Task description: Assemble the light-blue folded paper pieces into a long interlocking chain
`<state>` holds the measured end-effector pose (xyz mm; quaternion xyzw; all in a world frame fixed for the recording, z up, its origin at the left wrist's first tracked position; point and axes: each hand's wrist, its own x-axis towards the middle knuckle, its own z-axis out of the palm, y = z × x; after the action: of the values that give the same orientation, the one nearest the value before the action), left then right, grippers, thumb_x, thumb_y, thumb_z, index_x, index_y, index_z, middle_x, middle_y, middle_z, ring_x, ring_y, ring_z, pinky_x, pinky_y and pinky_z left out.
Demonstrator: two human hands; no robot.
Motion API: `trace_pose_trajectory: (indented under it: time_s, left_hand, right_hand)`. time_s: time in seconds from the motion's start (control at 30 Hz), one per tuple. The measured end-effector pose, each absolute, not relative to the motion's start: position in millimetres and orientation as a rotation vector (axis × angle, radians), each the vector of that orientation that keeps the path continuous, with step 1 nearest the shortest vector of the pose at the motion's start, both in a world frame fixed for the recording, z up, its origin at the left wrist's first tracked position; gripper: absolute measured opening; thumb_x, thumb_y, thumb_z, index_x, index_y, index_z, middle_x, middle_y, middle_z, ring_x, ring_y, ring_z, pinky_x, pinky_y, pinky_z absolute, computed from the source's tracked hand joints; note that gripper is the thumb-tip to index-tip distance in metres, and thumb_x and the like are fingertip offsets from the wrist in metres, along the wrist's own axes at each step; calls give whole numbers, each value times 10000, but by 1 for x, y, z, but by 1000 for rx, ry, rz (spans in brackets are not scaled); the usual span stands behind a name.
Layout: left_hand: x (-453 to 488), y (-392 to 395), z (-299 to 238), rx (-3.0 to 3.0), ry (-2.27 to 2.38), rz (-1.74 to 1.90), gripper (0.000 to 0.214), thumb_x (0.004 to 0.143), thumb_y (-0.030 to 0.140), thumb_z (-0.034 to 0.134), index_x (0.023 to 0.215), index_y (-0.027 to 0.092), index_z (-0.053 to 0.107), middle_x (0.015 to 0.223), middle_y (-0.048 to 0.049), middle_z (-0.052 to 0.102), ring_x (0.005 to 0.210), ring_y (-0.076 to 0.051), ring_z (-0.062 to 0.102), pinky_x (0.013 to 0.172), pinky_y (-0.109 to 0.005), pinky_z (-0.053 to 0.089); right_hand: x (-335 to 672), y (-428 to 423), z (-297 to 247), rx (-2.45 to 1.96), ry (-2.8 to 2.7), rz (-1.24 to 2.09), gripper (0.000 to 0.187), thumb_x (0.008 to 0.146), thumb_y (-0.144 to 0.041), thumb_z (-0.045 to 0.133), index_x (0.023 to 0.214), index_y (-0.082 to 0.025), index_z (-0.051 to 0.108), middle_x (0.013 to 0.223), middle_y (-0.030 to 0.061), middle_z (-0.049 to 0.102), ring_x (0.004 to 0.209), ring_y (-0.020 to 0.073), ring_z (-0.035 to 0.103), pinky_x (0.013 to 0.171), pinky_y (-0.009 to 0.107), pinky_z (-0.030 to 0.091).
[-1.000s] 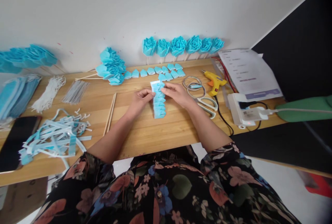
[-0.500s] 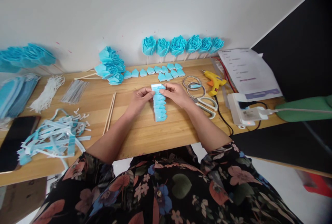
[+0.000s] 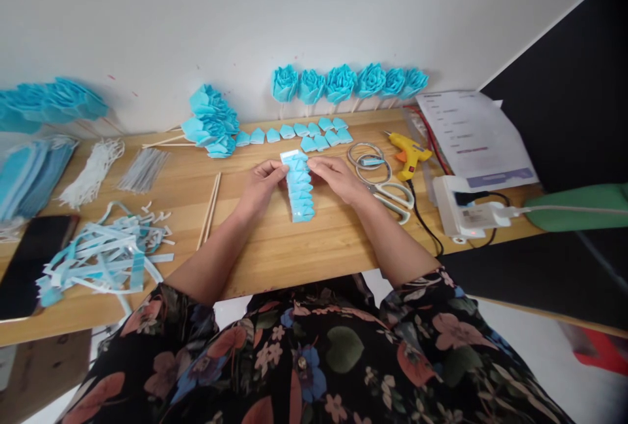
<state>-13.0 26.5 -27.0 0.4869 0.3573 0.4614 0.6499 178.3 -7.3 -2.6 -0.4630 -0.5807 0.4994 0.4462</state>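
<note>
Between my hands is a strip of overlapping folded blue petals (image 3: 300, 190) with a white band at its far end. My left hand (image 3: 265, 182) pinches its left edge near the top, thumb on the upper side. From the other side my right hand (image 3: 336, 175) grips the upper right edge between thumb and fingers. The strip's lower end points toward me over the wooden table (image 3: 265, 250). Beyond it lie several loose folded blue petals (image 3: 286, 131) in rows.
Scissors (image 3: 392, 201), a yellow glue gun (image 3: 409, 152) and a white power adapter (image 3: 454, 208) are on the right. Two wooden sticks (image 3: 210, 210), strip scraps (image 3: 103, 257) and a phone (image 3: 34, 267) lie left. Blue fabric flowers (image 3: 341, 84) line the wall.
The strip's top has turned a little to the left, and its petals show more fully. My right fingers have shifted off its face to the right edge.
</note>
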Motion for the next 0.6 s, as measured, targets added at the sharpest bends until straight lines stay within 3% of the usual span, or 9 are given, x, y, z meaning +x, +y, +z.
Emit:
trace_pose_trajectory:
  time_s: [0.27,0.5,0.6]
  left_hand:
    - [-15,25,-27,1181,803,1030,315,760,453,802,722,168,675,660,4,652,616,-117,573,657,-259,461]
    - [-15,26,-25,1201,715,990,449,780,610,753,759,166,689,691,-16,660,631,-123,587,659,-265,471]
    - [-15,26,-25,1224,723,978,430,789,588,755,767,161,703,696,-22,663,642,-125,593,663,-264,475]
  right_hand:
    - [178,-5,-12,-1187,-1463,1248,332,809,-502,688,751,-189,596,699,-32,522,669,125,453,650,272,356]
    - [180,-1,-16,-1224,-1448,1057,325,816,-445,667,666,-204,509,653,-44,425,648,119,381,625,273,310]
    - [182,-1,-17,-1237,-1426,1038,321,820,-432,668,663,-206,502,647,-46,405,639,118,372,620,275,303]
